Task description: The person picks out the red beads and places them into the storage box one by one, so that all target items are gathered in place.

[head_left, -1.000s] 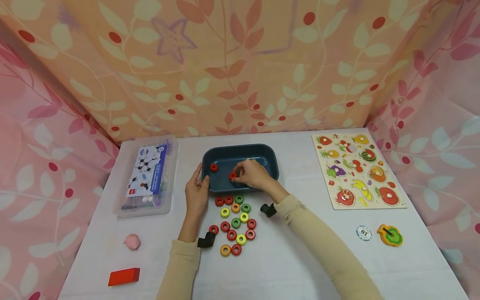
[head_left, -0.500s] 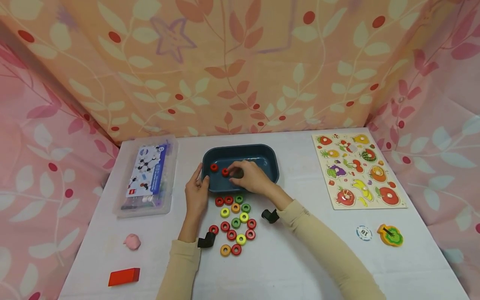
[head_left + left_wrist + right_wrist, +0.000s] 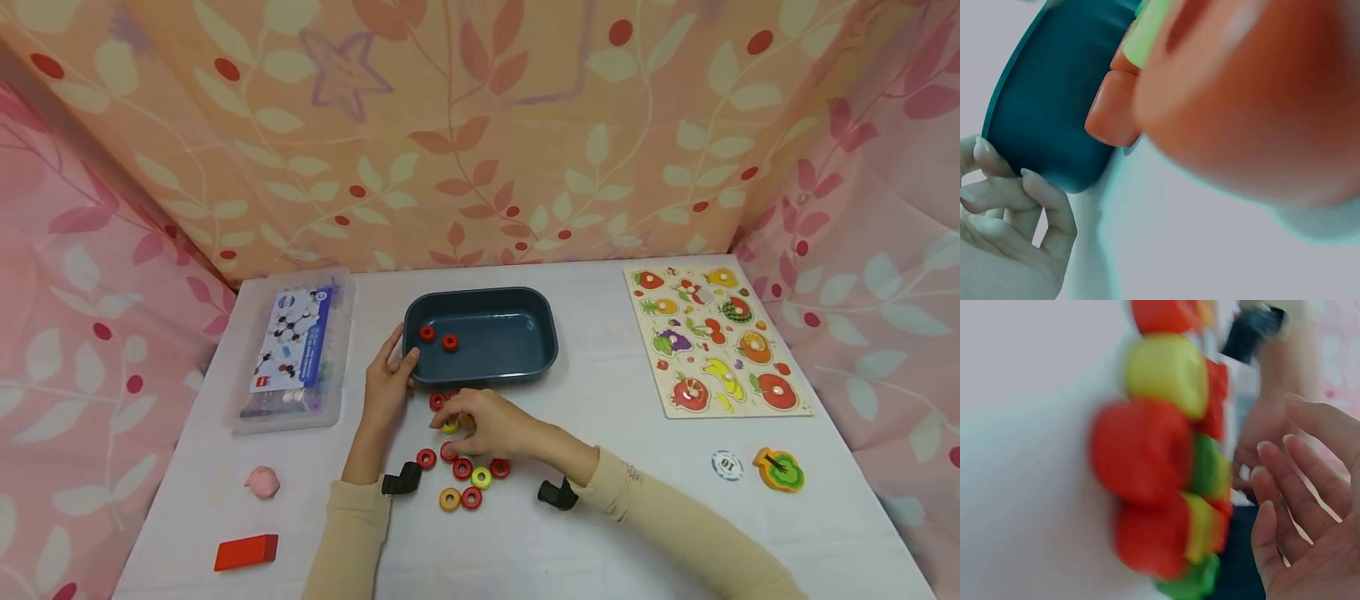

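Observation:
A dark blue rectangular tray (image 3: 502, 348) stands mid-table in the head view, with two red rings (image 3: 450, 348) inside near its left end. My left hand (image 3: 386, 398) grips the tray's front left corner, thumb at the rim and fingers along the outer wall. In front of the tray lies a loose group of red, yellow, green and orange rings (image 3: 472, 506). Over the group's upper part hangs my right hand (image 3: 498, 425), fingers spread and partly covering several rings. The right wrist view shows this hand (image 3: 1310, 500) with nothing in it, beside a red ring (image 3: 1138, 453).
A clear plastic case (image 3: 341, 367) with a molecule label stands back left. Nearer are a pink pig-like figure (image 3: 262, 482) and a red block (image 3: 246, 552). On the right lie a fruit puzzle board (image 3: 678, 354), a chip marked 10 (image 3: 727, 466) and a tree-shaped piece (image 3: 782, 470).
My right hand has put a red ring down in the tray beside the other one, let go, and come back over the rings on the table. My left hand keeps its place at the tray.

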A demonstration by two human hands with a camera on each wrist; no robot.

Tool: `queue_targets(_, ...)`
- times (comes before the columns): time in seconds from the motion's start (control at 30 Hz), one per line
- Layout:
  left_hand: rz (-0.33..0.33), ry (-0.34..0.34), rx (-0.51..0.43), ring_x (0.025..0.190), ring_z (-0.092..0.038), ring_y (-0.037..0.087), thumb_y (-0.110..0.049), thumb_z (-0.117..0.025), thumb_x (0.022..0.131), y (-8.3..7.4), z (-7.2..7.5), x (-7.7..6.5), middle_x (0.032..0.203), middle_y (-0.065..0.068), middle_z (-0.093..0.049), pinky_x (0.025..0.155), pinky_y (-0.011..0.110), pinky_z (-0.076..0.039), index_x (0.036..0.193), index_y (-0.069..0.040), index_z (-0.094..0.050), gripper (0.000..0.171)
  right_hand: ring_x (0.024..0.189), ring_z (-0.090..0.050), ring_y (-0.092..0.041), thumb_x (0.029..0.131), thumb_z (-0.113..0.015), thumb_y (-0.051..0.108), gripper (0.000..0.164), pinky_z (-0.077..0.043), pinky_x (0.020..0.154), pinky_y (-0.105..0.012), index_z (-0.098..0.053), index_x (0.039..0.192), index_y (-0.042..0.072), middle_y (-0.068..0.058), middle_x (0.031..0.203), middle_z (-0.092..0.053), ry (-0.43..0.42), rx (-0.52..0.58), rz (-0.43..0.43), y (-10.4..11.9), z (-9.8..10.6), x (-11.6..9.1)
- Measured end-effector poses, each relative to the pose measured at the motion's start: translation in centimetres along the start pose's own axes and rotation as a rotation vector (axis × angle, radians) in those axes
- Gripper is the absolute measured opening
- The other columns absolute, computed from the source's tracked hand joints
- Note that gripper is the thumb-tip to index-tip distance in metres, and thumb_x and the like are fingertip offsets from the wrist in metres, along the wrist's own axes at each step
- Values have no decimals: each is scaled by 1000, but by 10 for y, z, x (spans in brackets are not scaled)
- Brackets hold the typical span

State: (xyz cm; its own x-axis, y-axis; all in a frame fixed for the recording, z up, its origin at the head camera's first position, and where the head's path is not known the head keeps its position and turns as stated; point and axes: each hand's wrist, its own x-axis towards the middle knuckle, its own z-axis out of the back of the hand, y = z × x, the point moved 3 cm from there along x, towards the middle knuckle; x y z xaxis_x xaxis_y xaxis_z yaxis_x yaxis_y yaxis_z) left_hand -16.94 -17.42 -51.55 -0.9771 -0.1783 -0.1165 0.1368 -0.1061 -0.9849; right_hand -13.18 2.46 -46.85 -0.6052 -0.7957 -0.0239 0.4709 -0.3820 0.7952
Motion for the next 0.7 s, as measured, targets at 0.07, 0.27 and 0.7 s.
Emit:
queue_targets(0.07, 33, 25, -36, 57, -50, 13, -29, -65, 98, -2, 2, 0, 59, -2, -54, 57, 26, -43, 150, -36, -45, 56, 107, -59, -16, 86, -81, 25, 35, -50, 89, -28, -73, 119, 17, 5, 114, -68, 21, -46, -16, -2, -12, -1)
queue_targets(0.27, 111, 63, -183, 55, -51, 13, -22, -64, 100, -17, 3, -9, 60, -1, -55, 57, 28, -45, 152, -29, -44, 57, 106, -51, -3, 83, -83, 30, 37, -43, 95, -25, -74, 118, 23, 16, 114, -69, 0, -157, 25, -8, -38, 5)
queue_targets(0.7, 114, 81, -268, 56, -49, 10, -24, -62, 101, -9, -1, -7, 69, 1, -56, 55, 26, -42, 150, -35, -45, 54, 101, -47, -6, 82, -84, 31, 23, -40, 93, -30, -73, 102, 26, 15, 101, -66, -54, -288, 49, -7, -47, 8)
